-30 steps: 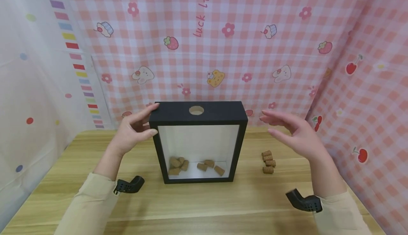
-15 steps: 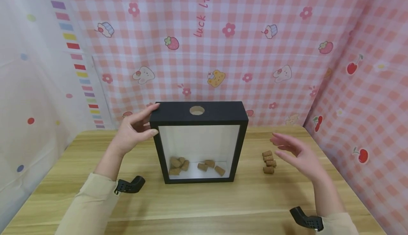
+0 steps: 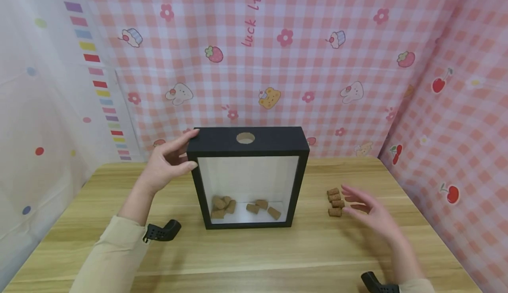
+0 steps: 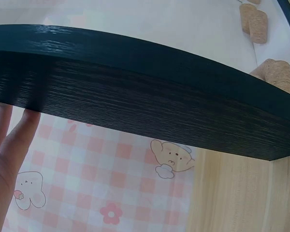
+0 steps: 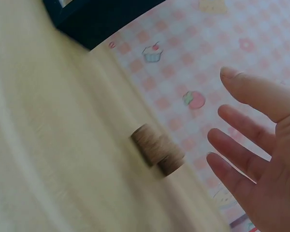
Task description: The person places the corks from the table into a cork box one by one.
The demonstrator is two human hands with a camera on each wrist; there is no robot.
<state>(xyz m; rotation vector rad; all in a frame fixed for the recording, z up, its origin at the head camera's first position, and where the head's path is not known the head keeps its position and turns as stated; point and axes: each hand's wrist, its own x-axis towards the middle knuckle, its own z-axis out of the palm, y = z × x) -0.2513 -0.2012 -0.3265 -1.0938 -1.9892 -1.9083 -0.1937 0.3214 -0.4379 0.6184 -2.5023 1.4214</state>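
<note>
A black shadow box frame point(image 3: 248, 141) with a clear front and a round hole in its top stands upright on the table. Several corks point(image 3: 223, 205) lie inside along its bottom. My left hand point(image 3: 164, 165) grips the upper left corner, its thumb at the front edge and a finger on top. In the left wrist view, fingertips point(image 4: 26, 125) meet the dark side panel. To the right of the frame, several loose corks point(image 3: 335, 204) lie in a short row. My right hand point(image 3: 371, 213) hovers close beside them, fingers spread and holding nothing; the right wrist view shows a gap to the corks.
The wooden table point(image 3: 246, 262) extends in front of the frame and to both sides. A pink checked curtain point(image 3: 317, 72) hangs behind and along the right. Each wrist carries a black camera mount point(image 3: 162, 231).
My right hand has come down and slightly right, from beside the frame's top to the loose corks. The left hand has kept its hold on the frame's corner.
</note>
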